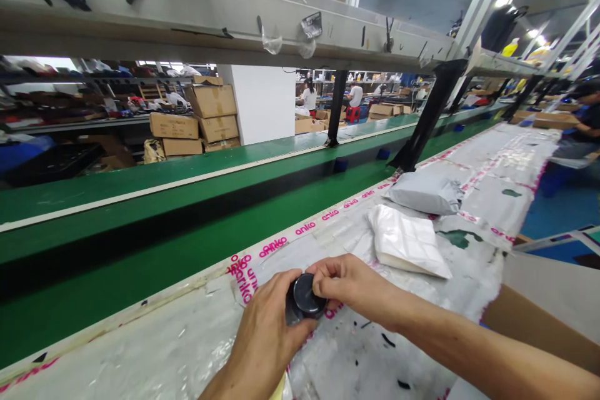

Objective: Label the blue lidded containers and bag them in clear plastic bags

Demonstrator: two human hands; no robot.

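Observation:
A round black object with a smooth, shiny top (308, 297) is between my two hands, low over the white-covered table (187, 337). My left hand (269, 328) wraps round its left side, thumb at the near edge and fingers at the far edge. From the right, my right hand (344, 281) reaches in with bent fingers pinched at the object's upper right rim. Whether those fingers hold a separate small piece cannot be made out. Part of the object's side is hidden by my fingers.
A white plastic packet (407, 240) and a grey bag (424, 192) lie right of my hands. Beyond the table edge runs a green conveyor (225, 215) with small blue items. A black post (429, 115) supports the overhead shelf (187, 6). An open carton (539, 331) stands lower right.

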